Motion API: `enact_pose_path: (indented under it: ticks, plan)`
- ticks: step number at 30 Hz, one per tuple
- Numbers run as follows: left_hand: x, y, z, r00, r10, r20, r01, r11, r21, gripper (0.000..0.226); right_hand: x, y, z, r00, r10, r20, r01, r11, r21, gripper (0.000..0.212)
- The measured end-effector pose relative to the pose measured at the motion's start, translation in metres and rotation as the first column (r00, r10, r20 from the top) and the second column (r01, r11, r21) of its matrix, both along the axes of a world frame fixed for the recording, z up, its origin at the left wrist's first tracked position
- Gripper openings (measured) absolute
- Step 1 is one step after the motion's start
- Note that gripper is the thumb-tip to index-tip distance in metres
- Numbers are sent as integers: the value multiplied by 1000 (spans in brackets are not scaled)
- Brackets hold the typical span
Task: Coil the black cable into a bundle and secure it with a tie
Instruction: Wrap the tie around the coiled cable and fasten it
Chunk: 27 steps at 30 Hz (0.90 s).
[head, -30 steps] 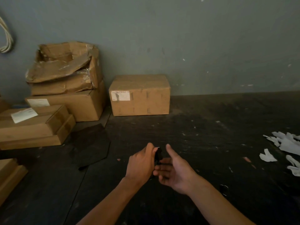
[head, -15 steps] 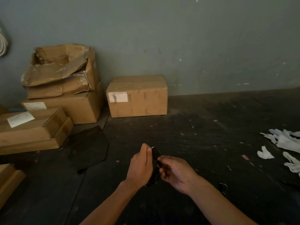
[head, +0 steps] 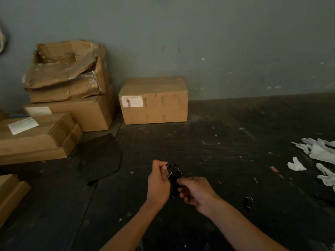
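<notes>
A black cable [head: 174, 175] wound into small glossy loops hangs between my two hands, above the dark tabletop [head: 226, 160]. My left hand [head: 159, 183] grips the top left of the coil with thumb and fingers closed. My right hand [head: 196, 192] pinches the coil's right side at mid-height with its fingertips. The lower part of the coil is hidden between my palms. I cannot make out a tie in the dim light.
Stacked cardboard boxes [head: 68, 98] fill the left side, and a single box [head: 154, 100] stands against the wall. A dark flat sheet [head: 98, 156] lies left of my hands. White torn scraps [head: 317, 156] lie at right. A small black object [head: 248, 202] rests near my right forearm.
My right hand went from open beside the coil to pinching it. The loops now show more clearly between my hands. The view has tilted slightly.
</notes>
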<state>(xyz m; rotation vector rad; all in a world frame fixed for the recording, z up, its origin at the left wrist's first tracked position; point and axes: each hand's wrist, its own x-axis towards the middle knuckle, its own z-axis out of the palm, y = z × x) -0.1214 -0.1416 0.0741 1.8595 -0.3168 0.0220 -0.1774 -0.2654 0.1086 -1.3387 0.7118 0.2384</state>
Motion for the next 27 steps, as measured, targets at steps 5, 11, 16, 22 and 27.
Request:
enact_pose_path:
  ticks: [5, 11, 16, 22, 27]
  plan:
    - [-9, -4, -4, 992, -80, 100, 75, 996, 54, 23, 5, 7, -2, 988, -50, -145, 73, 985, 159, 14]
    - [-13, 3, -10, 996, -82, 36, 84, 995, -45, 21, 7, 17, -6, 956, -248, -154, 290, 863, 414, 14]
    - [-14, 6, -15, 997, -79, -20, 77, 993, -92, 20, 5, 21, -5, 949, -279, -145, 313, 790, 528, 16]
    - [-15, 5, -17, 998, -43, -34, 41, 997, -64, 22, 6, 22, -10, 957, -256, -137, 288, 784, 550, 21]
    - [-12, 5, -17, 993, -62, -99, 52, 994, -95, 20, 6, 18, -12, 959, -245, -140, 282, 816, 505, 18]
